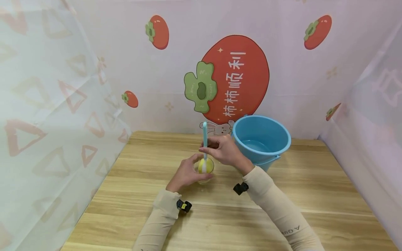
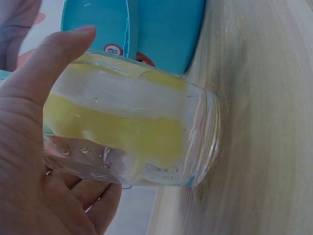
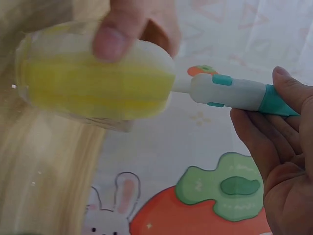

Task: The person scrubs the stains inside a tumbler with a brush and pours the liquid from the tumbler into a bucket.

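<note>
A clear glass cup stands on the wooden table, and my left hand grips it round the side. Inside the glass sits the yellow and white sponge head of a bottle brush. My right hand pinches the brush's white and teal handle between thumb and fingers above the rim. The handle points up out of the glass in the head view. Water drops cling to the glass wall in the left wrist view.
Just right of my right hand a light blue bucket stands near the table's back edge. The wooden table meets a printed persimmon backdrop behind, with hanging sheets on both sides.
</note>
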Motion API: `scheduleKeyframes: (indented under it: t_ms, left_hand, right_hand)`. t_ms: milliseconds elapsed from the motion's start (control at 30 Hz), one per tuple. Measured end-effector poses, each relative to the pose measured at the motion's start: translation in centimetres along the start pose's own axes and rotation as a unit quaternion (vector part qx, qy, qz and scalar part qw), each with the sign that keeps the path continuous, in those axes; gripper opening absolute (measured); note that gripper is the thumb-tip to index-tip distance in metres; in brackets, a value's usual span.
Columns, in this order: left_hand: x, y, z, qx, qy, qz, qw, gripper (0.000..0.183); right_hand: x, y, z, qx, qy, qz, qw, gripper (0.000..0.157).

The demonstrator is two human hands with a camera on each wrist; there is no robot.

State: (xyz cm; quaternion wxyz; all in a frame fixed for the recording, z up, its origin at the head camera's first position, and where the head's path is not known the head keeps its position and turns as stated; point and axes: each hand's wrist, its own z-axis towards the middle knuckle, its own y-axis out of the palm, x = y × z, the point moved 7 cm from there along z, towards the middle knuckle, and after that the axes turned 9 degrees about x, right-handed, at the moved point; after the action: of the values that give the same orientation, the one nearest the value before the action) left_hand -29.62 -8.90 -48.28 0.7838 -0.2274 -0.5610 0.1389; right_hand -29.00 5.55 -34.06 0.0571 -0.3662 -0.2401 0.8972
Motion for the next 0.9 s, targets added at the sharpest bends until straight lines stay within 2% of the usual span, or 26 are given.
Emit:
scheduleKeyframes:
  t_ms: [167,367,567,733,900]
  left_hand:
    - [0.1,0.1,-0.1,0.0,-0.001,0.001,1.0,0.081]
    - [0.0,0.1,-0.1,0.001,-0.011,0.006,0.9999,0.077]
    - [0.0,0.1,0.0,-0.003,-0.01,0.004,0.9999,0.068]
    - [0.2,0.1,0.0,-0.002,-0.005,0.002,1.0,0.072]
    - [0.2,0.0,0.1,0.0,-0.004,0.005,1.0,0.082]
  right_hand:
    - [0.5,0.2,-0.7,0.005,0.009,0.009,1.0,0.009]
    - [-0.9,-1.7,0.9,0.034,-0.01,-0.021,0.999,0.011]
    - [-2.1,-2.8,2.0,0.045,-0.038,-0.019,0.998,0.013]
    - [-1.8,-2.1,1.4,0.042,-0.054,-0.012,0.998,0.012]
    - [-0.1,-0.2,-0.1,0.021,-0.033,-0.001,0.999,0.009]
